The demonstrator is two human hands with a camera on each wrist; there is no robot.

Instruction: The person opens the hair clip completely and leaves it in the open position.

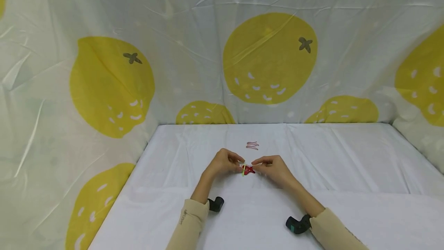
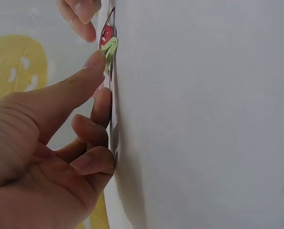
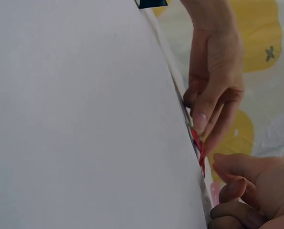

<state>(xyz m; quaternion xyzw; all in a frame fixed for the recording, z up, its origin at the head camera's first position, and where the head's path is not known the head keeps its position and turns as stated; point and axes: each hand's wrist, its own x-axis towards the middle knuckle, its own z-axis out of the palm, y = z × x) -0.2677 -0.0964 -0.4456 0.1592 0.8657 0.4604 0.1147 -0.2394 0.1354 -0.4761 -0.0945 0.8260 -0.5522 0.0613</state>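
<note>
My left hand (image 1: 224,162) pinches a light green hair clip (image 2: 111,50) near its thumb tip, low over the white table. A red star-shaped piece (image 1: 248,170) lies against the green clip; in the left wrist view its red part sits just behind the clip's hinge end. From the right, my right hand (image 1: 274,168) comes close to the star with thumb and fingers loosely bent. In the right wrist view the right thumb and forefinger stand apart, a small gap from the red piece (image 3: 202,164). How the red and green parts join cannot be told.
Reddish zigzag marks (image 1: 252,145) lie on the white cloth (image 1: 340,157) beyond the hands. A hanging sheet with yellow lemons (image 1: 270,59) encloses the back and sides. Black wrist-camera mounts (image 1: 216,204) jut from both forearms.
</note>
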